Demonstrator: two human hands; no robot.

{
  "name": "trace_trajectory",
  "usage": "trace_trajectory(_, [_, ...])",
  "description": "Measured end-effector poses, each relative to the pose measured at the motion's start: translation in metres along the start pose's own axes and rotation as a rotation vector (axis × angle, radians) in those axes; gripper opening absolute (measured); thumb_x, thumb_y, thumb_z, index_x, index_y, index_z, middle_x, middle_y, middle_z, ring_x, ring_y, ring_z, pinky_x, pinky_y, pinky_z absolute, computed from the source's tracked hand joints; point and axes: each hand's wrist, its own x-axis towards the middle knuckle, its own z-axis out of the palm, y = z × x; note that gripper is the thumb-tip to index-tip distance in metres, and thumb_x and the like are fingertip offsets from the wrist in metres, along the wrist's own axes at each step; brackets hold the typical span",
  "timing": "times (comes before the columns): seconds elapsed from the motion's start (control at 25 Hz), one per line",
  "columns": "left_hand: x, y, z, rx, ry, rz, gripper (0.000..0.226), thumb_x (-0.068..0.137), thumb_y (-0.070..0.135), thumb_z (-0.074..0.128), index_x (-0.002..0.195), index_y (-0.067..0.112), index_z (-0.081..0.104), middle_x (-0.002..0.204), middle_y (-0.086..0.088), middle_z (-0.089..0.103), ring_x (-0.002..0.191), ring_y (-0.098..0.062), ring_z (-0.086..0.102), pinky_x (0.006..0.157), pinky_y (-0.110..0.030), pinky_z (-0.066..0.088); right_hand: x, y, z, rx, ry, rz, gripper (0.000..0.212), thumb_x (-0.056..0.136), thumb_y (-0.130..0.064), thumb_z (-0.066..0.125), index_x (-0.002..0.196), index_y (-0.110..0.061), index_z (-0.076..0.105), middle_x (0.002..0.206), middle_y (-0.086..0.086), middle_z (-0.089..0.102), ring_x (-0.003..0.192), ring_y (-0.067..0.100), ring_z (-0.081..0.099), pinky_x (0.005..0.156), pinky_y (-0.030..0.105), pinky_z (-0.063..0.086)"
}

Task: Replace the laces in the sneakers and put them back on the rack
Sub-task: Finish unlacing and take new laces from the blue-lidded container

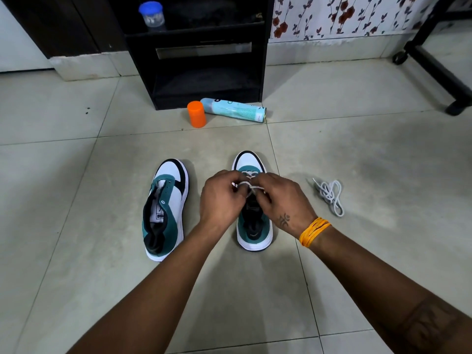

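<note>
The task looks roughly at its midpoint, by the state of the two shoes. The right sneaker (254, 200), standing on the floor (357, 149) toes toward the rack (204, 60), carries a white lace (249, 183) crossed through its front eyelets, while the rows nearer the heel appear unlaced. The left sneaker (164, 208), just beside it, has bare eyelets and no lace at all. A spare lace (330, 196) lies bunched on the floor to the right, apart from both shoes, likely meant for the left one. Neither shoe is on the rack yet. Both arms reach forward and meet over the right sneaker's tongue. The left hand (221, 198) has its fingers curled and pinches a strand of the lace; the right hand (283, 200) pinches the other strand, fingertips nearly touching the left's. An orange cap (196, 114) and a spray can (233, 109) lie at the rack's foot.
</note>
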Motion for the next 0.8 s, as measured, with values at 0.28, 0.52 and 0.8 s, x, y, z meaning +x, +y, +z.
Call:
trace_trajectory(0.28, [0.001,-0.015,-0.007,-0.001,-0.074,-0.304,0.022,0.087,0.022,0.068,0.105,0.032,0.075,0.097,0.010,0.073,0.084,-0.020,0.070,0.083,-0.040,0.059,-0.012,0.023,-0.006,-0.013,0.019,0.363,0.023,0.090,-0.017,0.061,0.112,-0.017,0.064,0.101,0.008,0.069,0.086,0.036,0.068,0.072,0.042,0.055])
trace_trajectory(0.52, [0.016,-0.003,-0.008,0.298,-0.173,0.263,0.031,0.081,0.027,0.052,0.102,0.026,0.075,0.093,0.001,0.070,0.088,-0.024,0.066,0.072,-0.038,0.054,0.004,0.001,-0.003,-0.128,-0.128,0.016,0.028,0.096,-0.021,0.051,0.119,-0.013,0.065,0.107,0.012,0.064,0.082,0.041,0.065,0.065,0.043,0.053])
trace_trajectory(0.8, [0.014,-0.017,-0.013,-0.456,-0.081,-0.667,0.014,0.091,0.011,0.069,0.078,0.016,0.071,0.076,-0.009,0.073,0.059,-0.022,0.056,0.049,-0.026,0.037,-0.011,0.034,-0.002,0.051,0.089,0.503,0.016,0.092,-0.017,0.061,0.079,-0.015,0.069,0.070,0.004,0.069,0.072,0.029,0.065,0.064,0.035,0.049])
